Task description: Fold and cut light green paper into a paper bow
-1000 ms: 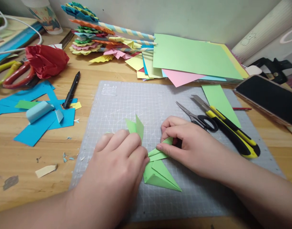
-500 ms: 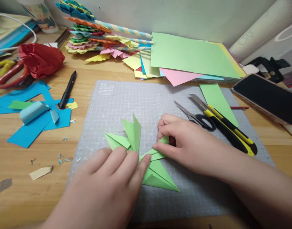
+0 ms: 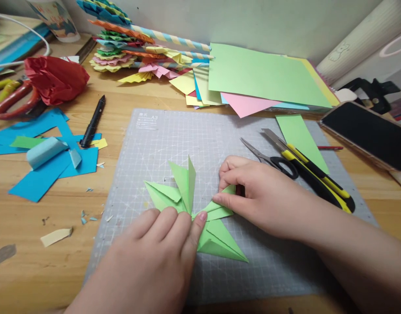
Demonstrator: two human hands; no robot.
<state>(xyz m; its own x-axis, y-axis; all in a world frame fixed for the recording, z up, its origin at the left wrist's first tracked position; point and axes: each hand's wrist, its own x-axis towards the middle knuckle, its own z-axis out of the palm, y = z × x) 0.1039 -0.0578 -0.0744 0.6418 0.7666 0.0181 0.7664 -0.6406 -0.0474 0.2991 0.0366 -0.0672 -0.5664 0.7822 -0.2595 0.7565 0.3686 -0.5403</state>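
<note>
A light green folded paper shape (image 3: 183, 183) with several pointed flaps lies on the grey cutting mat (image 3: 161, 131). My left hand (image 3: 161, 248) presses down on its middle and left part, thumb on the centre and fingers curled over the paper, covering part of it. My right hand (image 3: 249, 189) pinches the tip of the right flap between thumb and fingers; its other fingers are curled under. One pointed flap sticks out toward the lower right, and two stand up at the top.
Scissors (image 3: 269, 159), a yellow-black cutter (image 3: 314, 174) and a green strip (image 3: 301, 139) lie right of my hands. A phone (image 3: 370, 135) is at far right, stacked paper (image 3: 269, 76) behind. Blue scraps (image 3: 39, 179), a black pen (image 3: 94, 122) and red crumpled paper (image 3: 56, 80) are left.
Both hands keep their hold on the green paper. The left fingers have shifted very slightly, and the whole view has moved a little.
</note>
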